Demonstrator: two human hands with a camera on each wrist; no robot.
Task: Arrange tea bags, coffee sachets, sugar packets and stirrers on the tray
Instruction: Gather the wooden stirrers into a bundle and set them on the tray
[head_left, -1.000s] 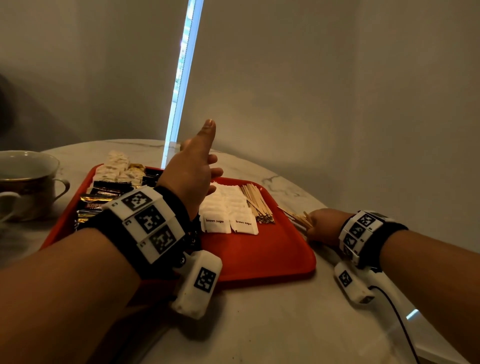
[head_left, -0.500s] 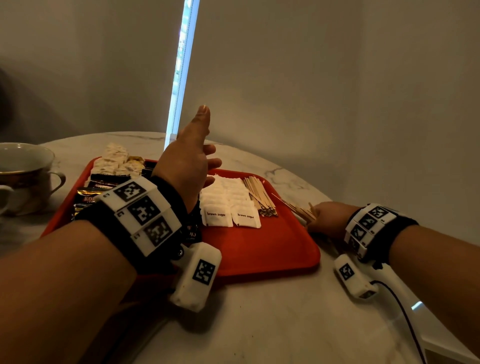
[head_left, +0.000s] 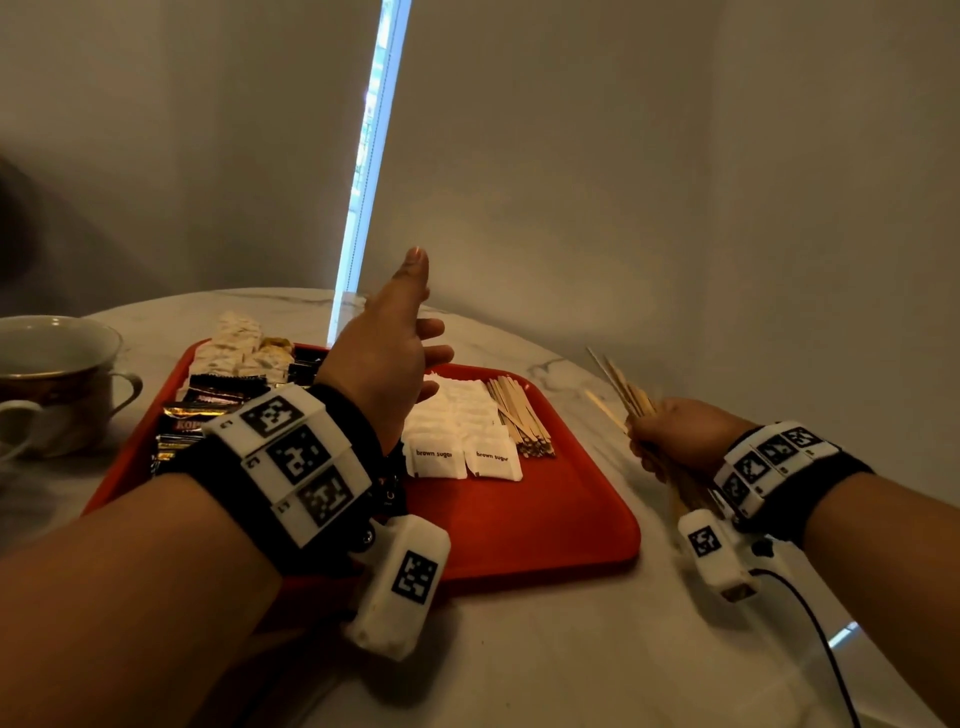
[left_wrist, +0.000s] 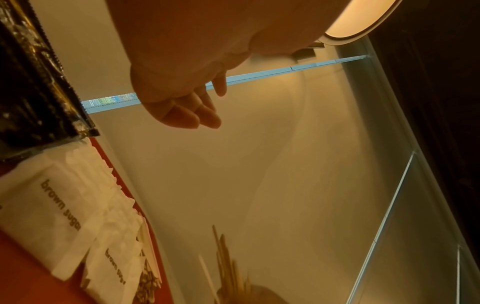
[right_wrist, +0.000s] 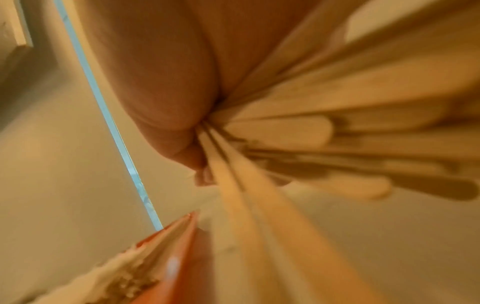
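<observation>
Stirrer step: right hand (head_left: 675, 434) clenched on a loose bundle of stirrers (head_left: 631, 397), off the tray (head_left: 519, 525), past its right edge, above the table (head_left: 545, 649).
Left hand (head_left: 384, 358) hangs over tray centre, fingers relaxed, holding nothing. Tea bags (head_left: 234, 343) at far-left corner, coffee sachets (head_left: 208, 405) along left edge, sugar packets (head_left: 462, 436) mid-tray, 1 stirrer pile (head_left: 519, 415) beside them. Next, likely: carry bundle over the right rim, lay it parallel on that pile; bundle is splayed, so square it first.

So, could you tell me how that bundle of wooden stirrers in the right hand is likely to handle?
The stirrers look thin, stiff and probably light. They splay unevenly from the right hand, so single sticks may slip out.
</observation>
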